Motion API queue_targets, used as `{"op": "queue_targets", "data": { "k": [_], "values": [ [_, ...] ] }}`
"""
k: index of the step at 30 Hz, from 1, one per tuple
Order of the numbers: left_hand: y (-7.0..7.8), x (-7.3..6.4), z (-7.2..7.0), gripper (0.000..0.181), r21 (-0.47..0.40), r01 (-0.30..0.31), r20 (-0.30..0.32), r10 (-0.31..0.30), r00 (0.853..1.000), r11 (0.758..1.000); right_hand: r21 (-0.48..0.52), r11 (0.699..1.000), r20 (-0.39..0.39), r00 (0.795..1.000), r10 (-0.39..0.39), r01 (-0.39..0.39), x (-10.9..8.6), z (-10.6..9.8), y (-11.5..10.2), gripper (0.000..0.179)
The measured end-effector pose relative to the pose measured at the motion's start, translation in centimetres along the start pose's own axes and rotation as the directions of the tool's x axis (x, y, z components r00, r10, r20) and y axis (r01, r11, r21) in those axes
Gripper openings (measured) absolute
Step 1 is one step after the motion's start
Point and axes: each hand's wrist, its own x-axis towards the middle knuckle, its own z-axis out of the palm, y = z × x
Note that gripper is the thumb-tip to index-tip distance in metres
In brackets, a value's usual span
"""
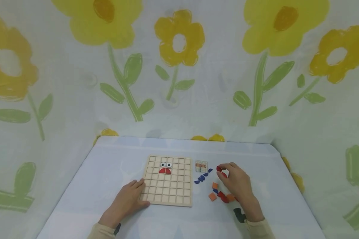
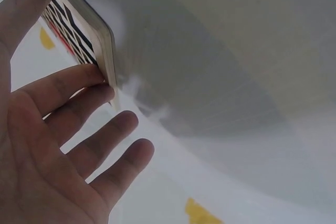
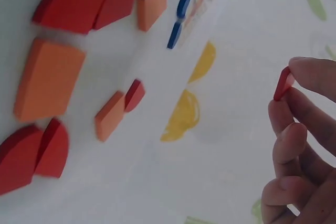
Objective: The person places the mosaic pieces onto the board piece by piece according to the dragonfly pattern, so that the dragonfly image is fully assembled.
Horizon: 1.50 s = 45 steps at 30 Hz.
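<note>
A square wooden grid board [image 1: 170, 189] lies on the table, with two eye tiles [image 1: 166, 165] and two red quarter-round pieces [image 1: 165, 171] in its upper cells. At the board's lower left corner my left hand [image 1: 128, 199] rests, fingers extended along the edge; in the left wrist view the fingertips [image 2: 107, 93] touch its side. My right hand [image 1: 237, 182] pinches a small red block [image 3: 284, 82] between thumb and fingertip, held above the table right of the board. The block's full shape is partly hidden by the fingers.
Beside the board lies a small pattern card [image 1: 201, 166] with several blue half-round pieces [image 1: 201, 178] near it. Orange square blocks [image 1: 212, 197] and red pieces [image 1: 223, 197] are scattered below the right hand. A flower-print curtain [image 1: 179, 83] stands behind the table.
</note>
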Motion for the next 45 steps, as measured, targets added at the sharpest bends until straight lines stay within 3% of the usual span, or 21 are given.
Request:
{"op": "queue_targets", "data": {
  "k": [8, 19, 28, 34, 37, 45],
  "values": [
    [-0.1, 0.2, -0.2, 0.083, 0.012, -0.013, -0.009, 0.013, 1.0, 1.0, 0.026, 0.993, -0.064, 0.992, -0.113, 0.114, 0.7, 0.4, -2.3, 0.03],
    [-0.1, 0.3, 0.0, 0.083, -0.012, -0.002, 0.01, 0.002, 1.0, 1.0, 0.066, 0.976, -0.077, 0.976, -0.202, 0.207, 0.8, 1.6, -4.6, 0.026],
    [-0.3, 0.5, -0.2, 0.083, -0.028, -0.012, 0.009, 0.012, 1.0, 1.0, 0.14, 0.925, -0.162, 0.93, -0.331, 0.354, 1.4, 2.9, -5.9, 0.026],
    [-0.3, 0.7, -0.3, 0.083, -0.032, -0.015, 0.001, 0.015, 1.0, 0.999, 0.147, 0.933, -0.114, 0.943, -0.314, 0.329, 2.2, 3.7, -7.1, 0.026],
    [-0.4, 0.9, -0.2, 0.082, -0.031, -0.026, -0.004, 0.026, 1.0, 0.999, 0.146, 0.929, -0.124, 0.938, -0.324, 0.34, 2.6, 4.2, -7.7, 0.026],
    [-0.5, 1.0, -0.3, 0.082, -0.01, -0.027, 0.004, 0.027, 1.0, 1.0, 0.224, 0.873, -0.182, 0.899, -0.399, 0.433, 4.4, 5.6, -10.4, 0.025]
  ]
}}
